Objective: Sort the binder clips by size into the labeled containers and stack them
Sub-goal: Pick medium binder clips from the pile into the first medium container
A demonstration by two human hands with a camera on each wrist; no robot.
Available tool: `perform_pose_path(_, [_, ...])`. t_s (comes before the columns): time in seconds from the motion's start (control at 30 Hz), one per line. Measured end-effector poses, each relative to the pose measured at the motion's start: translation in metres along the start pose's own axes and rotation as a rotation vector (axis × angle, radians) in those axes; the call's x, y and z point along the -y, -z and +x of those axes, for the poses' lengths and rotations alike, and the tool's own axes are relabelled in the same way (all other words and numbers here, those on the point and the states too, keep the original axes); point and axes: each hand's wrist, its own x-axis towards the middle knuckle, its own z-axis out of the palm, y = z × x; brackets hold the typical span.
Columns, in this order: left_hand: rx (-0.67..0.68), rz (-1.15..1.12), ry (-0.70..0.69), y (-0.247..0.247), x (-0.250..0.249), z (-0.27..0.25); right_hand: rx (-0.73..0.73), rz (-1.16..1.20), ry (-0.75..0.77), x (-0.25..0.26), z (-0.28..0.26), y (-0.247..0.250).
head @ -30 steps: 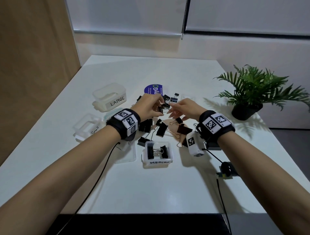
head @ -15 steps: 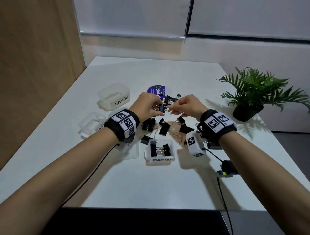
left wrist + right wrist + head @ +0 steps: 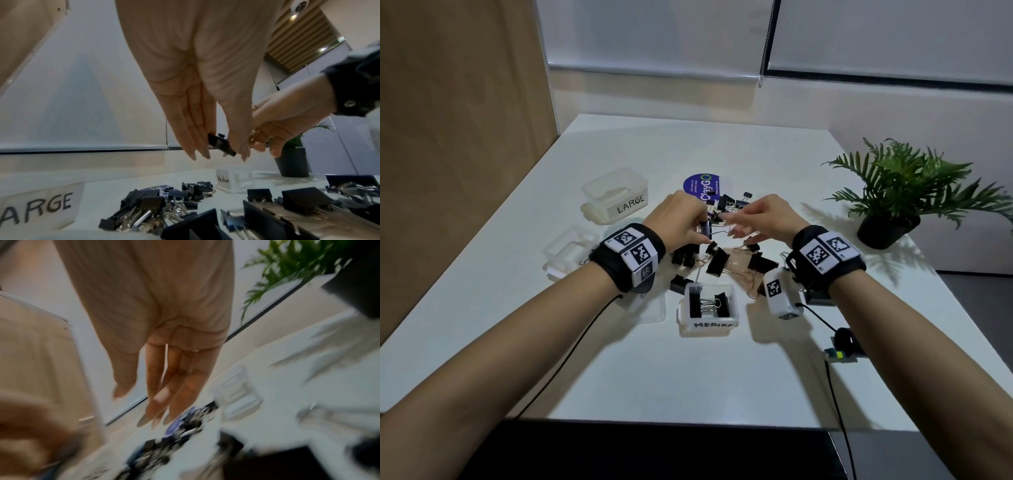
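Head view, centre of frame: left hand (image 3: 681, 219) pinches one small black binder clip (image 3: 705, 230) between thumb and fingertips, held above the white table (image 3: 619, 359). The left wrist view confirms it: clip (image 3: 221, 144) caught between the straight fingers (image 3: 193, 133) and the thumb, clear of the table. Right hand (image 3: 763, 216) sits just right of it, fingers extended and loosely spread, holding nothing; in the right wrist view, which is blurred, its fingers (image 3: 164, 386) hang straight and empty.

Loose pile of binder clips (image 3: 726, 260) lies mid-frame below and behind both hands, mixed sizes, partly over a purple round sticker (image 3: 697, 185).

Containers: the one labelled LARGE (image 3: 616, 198) at centre left, no clips visible in it. The small container (image 3: 568, 253) lies lower left of that, label partly hidden by the left wrist. The MEDIUM container (image 3: 709, 305) sits below centre, nearest the camera, with two black clips inside.

Potted plant (image 3: 897, 192) at right edge of table.
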Motion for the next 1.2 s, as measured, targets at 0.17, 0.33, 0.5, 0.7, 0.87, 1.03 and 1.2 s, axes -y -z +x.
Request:
perform_pose_path(0.17, [0.010,-0.045,0.008,0.010,0.007,-0.012,-0.041,-0.592,0.067,-0.018,0.012,0.022])
perform_pose_path(0.33, [0.038,0.080,-0.021,0.007,0.004,-0.020,0.155,-0.989,0.126,-0.011,0.013,0.008])
perform_pose_path(0.5, [0.059,0.113,-0.010,0.006,0.000,-0.024,0.184,-1.028,0.016,-0.007,0.020,0.002])
perform_pose_path(0.7, [0.056,0.103,0.000,0.008,0.002,-0.031,0.089,-1.038,-0.021,-0.009,0.018,0.001])
perform_pose_path(0.87, [0.068,0.056,-0.024,0.010,0.002,-0.048,-0.068,-0.990,0.033,-0.013,0.005,0.008])
perform_pose_path(1.03, [0.102,-0.003,-0.090,0.006,-0.004,-0.068,-0.108,-0.909,0.067,-0.018,-0.014,0.015])
perform_pose_path(1.2, [0.142,0.071,-0.116,-0.002,-0.015,-0.082,-0.078,-0.790,0.070,-0.024,-0.020,0.012])
